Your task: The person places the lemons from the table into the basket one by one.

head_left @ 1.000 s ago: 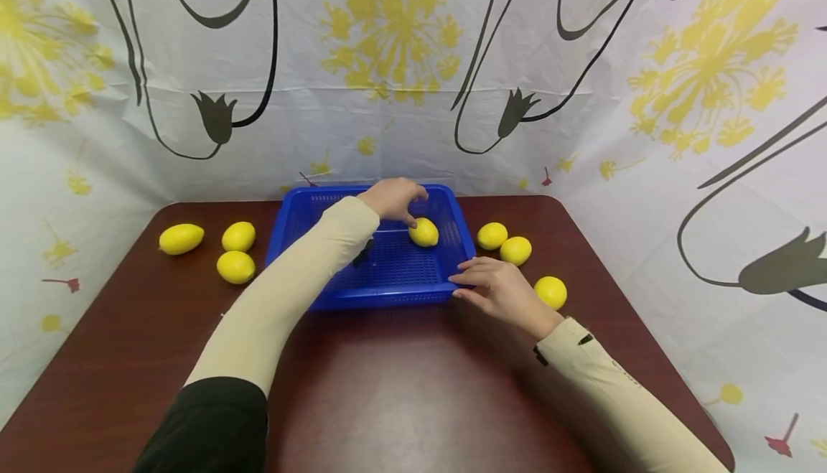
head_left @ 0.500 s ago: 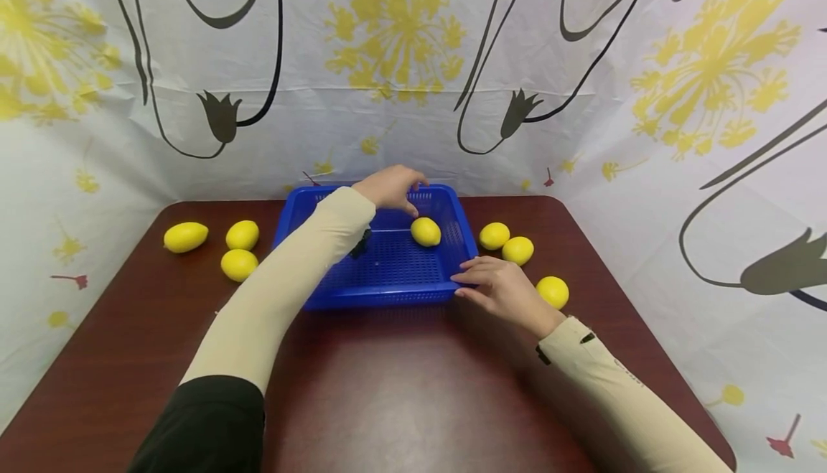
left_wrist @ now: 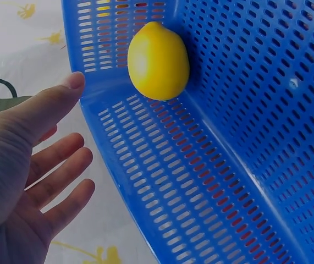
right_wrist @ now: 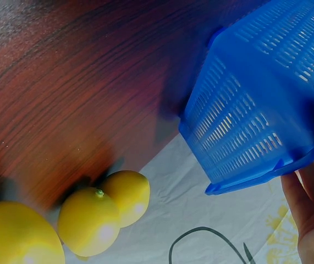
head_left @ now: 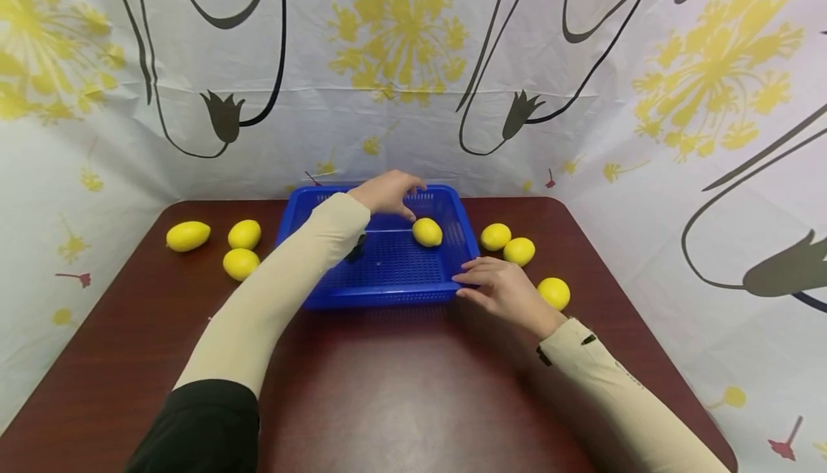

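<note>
A blue plastic basket (head_left: 400,261) with slotted walls stands at the back of the table. One lemon (head_left: 427,232) lies inside it, near the right side. My left hand (head_left: 389,193) reaches over the basket with nothing in its grasp. In the left wrist view its thumb (left_wrist: 58,107) is apart from the other fingers, and the lemon (left_wrist: 158,61) lies away from the hand against the basket wall. At the basket's front right corner, my right hand (head_left: 507,290) pinches the rim; the right wrist view shows fingers (right_wrist: 305,192) at the rim's edge.
On the table's left lie a lemon (head_left: 188,236) by itself and two close together, the rear lemon (head_left: 245,235) and the front lemon (head_left: 241,264). Right of the basket are a lemon (head_left: 495,237), another lemon (head_left: 519,251) and a nearer lemon (head_left: 554,293). A patterned curtain (head_left: 388,136) surrounds the table.
My left hand has drawn back slightly to the left, away from the lemon in the basket. The right hand keeps its place on the rim. The view has shifted a little.
</note>
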Motion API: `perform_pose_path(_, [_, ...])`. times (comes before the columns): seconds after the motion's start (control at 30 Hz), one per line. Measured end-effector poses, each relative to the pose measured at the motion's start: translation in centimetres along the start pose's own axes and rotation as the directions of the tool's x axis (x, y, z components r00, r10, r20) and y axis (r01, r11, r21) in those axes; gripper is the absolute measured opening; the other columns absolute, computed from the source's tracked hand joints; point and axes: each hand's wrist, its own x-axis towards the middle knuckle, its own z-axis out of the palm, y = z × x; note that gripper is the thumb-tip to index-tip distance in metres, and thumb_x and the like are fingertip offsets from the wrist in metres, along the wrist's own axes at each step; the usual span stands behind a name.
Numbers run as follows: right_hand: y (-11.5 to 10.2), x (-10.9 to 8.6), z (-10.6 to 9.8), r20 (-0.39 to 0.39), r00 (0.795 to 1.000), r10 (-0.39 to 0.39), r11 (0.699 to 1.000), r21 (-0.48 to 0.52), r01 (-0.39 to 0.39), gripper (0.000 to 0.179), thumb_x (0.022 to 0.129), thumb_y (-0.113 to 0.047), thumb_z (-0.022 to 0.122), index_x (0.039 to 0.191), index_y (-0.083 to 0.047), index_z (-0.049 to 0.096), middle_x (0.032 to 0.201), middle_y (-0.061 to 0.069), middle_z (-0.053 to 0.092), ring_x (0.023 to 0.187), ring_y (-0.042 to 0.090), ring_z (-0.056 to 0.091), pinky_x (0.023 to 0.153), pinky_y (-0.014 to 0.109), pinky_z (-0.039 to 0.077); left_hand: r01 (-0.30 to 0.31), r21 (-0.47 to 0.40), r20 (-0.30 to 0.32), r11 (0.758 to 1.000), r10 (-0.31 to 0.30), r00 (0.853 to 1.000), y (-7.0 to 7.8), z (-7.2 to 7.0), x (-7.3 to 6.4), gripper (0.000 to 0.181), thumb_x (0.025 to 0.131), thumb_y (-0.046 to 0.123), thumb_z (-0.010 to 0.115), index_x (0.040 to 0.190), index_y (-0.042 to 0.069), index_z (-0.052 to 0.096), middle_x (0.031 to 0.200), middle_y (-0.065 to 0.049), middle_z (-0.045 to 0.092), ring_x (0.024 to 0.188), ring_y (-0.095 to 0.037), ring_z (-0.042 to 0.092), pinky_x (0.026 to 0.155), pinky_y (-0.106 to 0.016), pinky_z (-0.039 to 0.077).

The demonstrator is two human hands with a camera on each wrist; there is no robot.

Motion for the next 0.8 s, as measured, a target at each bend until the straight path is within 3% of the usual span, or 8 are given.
perform_pose_path(0.4, [0.1,-0.1,0.3,-0.026,0.999,-0.020,1.000,0.004,0.020,0.025,0.083,-0.025,0.080,0.105,-0.013,0.079,0.100,0.002,0.078,0.102,0.022,0.071,0.088,0.039,0.060,0.007,-0.093,-0.030,0.996,-0.010,0.999,-1.6,0.2,-1.9,0.069,0.084,0.026,0.080,0.142,0.006,0.051,0.133,-0.018,0.062,0.121,-0.033,0.060,0.103,-0.043,0.050])
perform_pose_path(0.8, [0.2,-0.1,0.3,-0.042,0.999,-0.025,1.000,0.010,0.025,0.026,0.082,-0.023,0.080,0.105,-0.013,0.078,0.101,0.003,0.078,0.102,0.022,0.071,0.087,0.040,0.060,0.075,-0.149,-0.060,0.986,-0.084,0.995,-3.1,-0.5,-4.3,0.070,0.084,0.027,0.080,0.144,0.010,0.049,0.134,-0.017,0.062,0.121,-0.031,0.060,0.104,-0.044,0.050])
